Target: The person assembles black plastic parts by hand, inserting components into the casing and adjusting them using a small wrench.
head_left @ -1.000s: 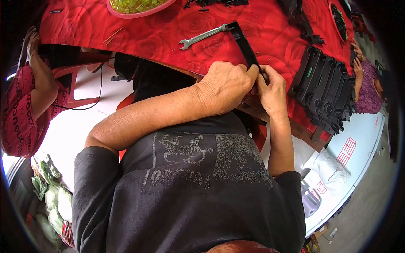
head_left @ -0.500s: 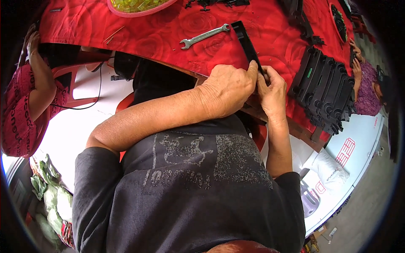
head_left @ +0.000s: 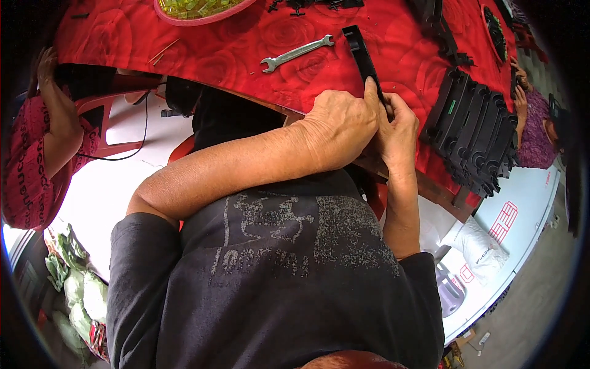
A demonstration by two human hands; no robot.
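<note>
A long, narrow black plastic piece [head_left: 361,54] slants over the red cloth at the table's front edge, its far end pointing up and slightly left. My left hand [head_left: 344,126] is closed at its near end, with one finger stretched along the piece and the other fingers curled. My right hand [head_left: 399,130] grips the same end from the right, thumb and fingers pinched around it. Both hands touch each other, and they hide the near end of the piece. Left of it, a silver open-ended wrench [head_left: 296,54] lies on the cloth.
Several black plastic pieces [head_left: 470,126] are stacked on the right side of the table. A pink-rimmed basket [head_left: 206,22] of yellow-green pieces stands at the far left. Small black parts [head_left: 316,5] lie at the back. Other people sit at left [head_left: 61,135] and right [head_left: 533,126].
The black piece has shifted slightly, its far end a little up and right. My left hand has slid a bit to the right with its finger pointing more upright.
</note>
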